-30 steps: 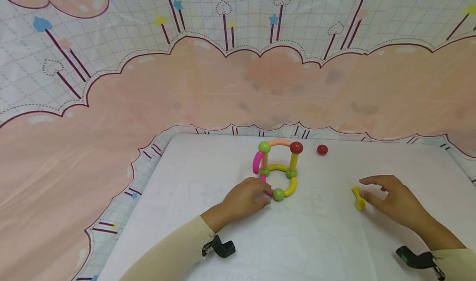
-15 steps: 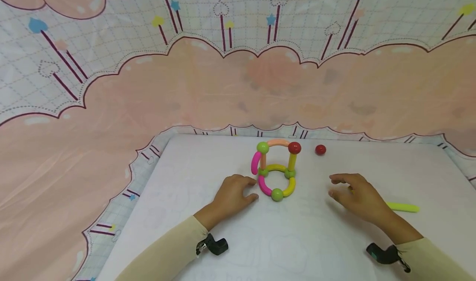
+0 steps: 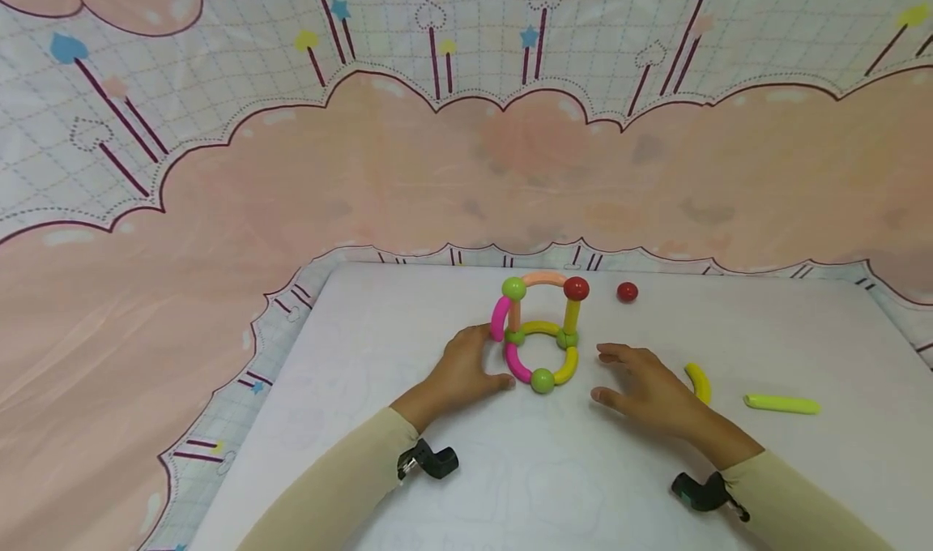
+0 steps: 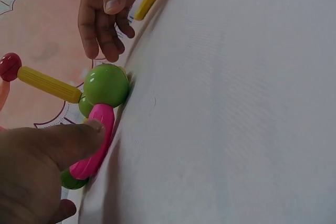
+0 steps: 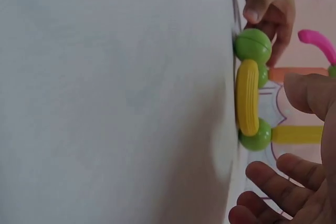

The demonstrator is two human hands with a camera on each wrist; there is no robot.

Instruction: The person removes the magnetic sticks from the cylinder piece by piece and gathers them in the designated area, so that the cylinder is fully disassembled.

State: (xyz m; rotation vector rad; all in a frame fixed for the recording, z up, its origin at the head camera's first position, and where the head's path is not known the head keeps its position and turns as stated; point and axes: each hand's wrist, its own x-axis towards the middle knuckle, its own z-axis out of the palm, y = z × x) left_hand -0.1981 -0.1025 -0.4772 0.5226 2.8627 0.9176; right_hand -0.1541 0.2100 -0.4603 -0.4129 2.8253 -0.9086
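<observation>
A ball-and-rod toy frame stands on the white table, with a green front ball (image 3: 543,381), a curved pink rod (image 3: 518,365), a curved yellow rod (image 3: 566,366) and a red top ball (image 3: 576,288). At its left side is my left hand (image 3: 461,373), thumb and fingers spread apart. Its thumb overlaps the pink rod in the left wrist view; I cannot tell if it touches. To the right of the frame my right hand (image 3: 649,393) hovers with fingers apart and nothing in it. In the right wrist view, the yellow rod (image 5: 248,98) lies beyond its fingers.
A loose red ball (image 3: 627,292) sits toward the back of the table. A curved yellow rod (image 3: 698,381) lies behind my right hand, partly hidden, and a straight lime rod (image 3: 782,404) lies farther right. Patterned cloth (image 3: 466,178) covers the background.
My right hand has moved left, away from the loose yellow rod and toward the frame, uncovering the lime rod. The left hand backed off slightly, then came back beside the frame's left side.
</observation>
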